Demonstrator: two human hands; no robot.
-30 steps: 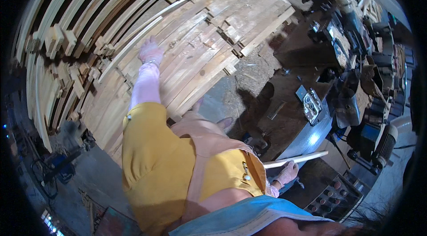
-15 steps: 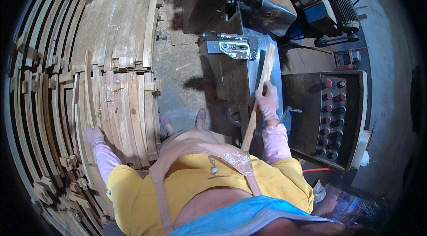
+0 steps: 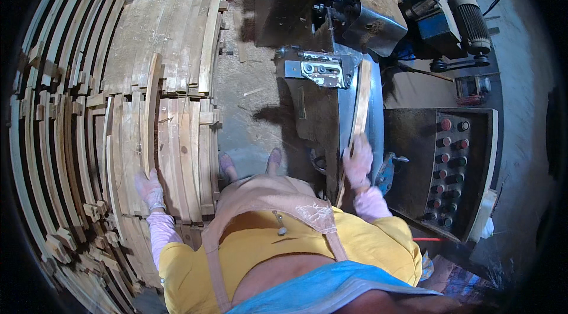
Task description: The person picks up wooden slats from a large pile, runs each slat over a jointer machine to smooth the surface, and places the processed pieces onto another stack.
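Note:
My left hand [image 3: 149, 188], in a pale glove, grips the near end of a long curved wooden slat [image 3: 151, 114] that stands lifted above the stack of curved slats [image 3: 183, 77] on my left. My right hand [image 3: 357, 163], also gloved, holds another wooden slat [image 3: 360, 104] and lays it lengthwise on the metal machine table [image 3: 340, 107] in front of me. That slat runs away from me along the table's right edge.
A control panel [image 3: 452, 166] with red and dark round buttons sits to the right. An electric motor [image 3: 470, 15] and dark machine housing [image 3: 367, 24] stand beyond the table. Sawdust covers the floor [image 3: 248, 89] between stack and machine. More slat stacks [image 3: 53, 136] curve along the far left.
I have turned from the slat pile to the machine. My right hand has brought its slat down onto the machine table, and my left hand has lifted a slat from the stack.

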